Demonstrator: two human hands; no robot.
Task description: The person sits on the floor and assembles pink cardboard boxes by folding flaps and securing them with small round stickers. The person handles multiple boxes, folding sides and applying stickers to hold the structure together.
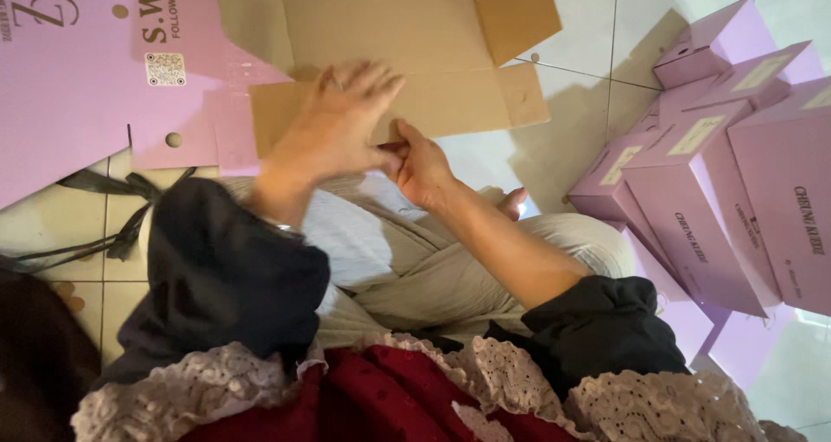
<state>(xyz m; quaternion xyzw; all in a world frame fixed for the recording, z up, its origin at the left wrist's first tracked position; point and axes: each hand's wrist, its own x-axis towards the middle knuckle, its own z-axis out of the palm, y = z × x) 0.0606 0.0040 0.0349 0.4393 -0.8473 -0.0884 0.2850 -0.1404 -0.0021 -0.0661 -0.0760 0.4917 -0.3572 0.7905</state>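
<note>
Flat pink carton blank (104, 70), lying on floor tiles (589, 78) before knees, being folded: brown flap (450, 104) being pressed by splayed left hand (333, 126), edge pinched by right hand (424, 167) (finished boxes (727, 174) stacked alongside). Crease judged next, needing firm pressure.

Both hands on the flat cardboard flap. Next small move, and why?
Probably fold the flap up along its crease. The left hand lies spread flat on it, the right hand pinches its near edge, and the pink box blank lies unfolded on the tiled floor.

Two hands: left hand (333, 122), right hand (421, 167). One unfolded cardboard box blank (381, 35). Roughly six assembled pink boxes (692, 208).
</note>
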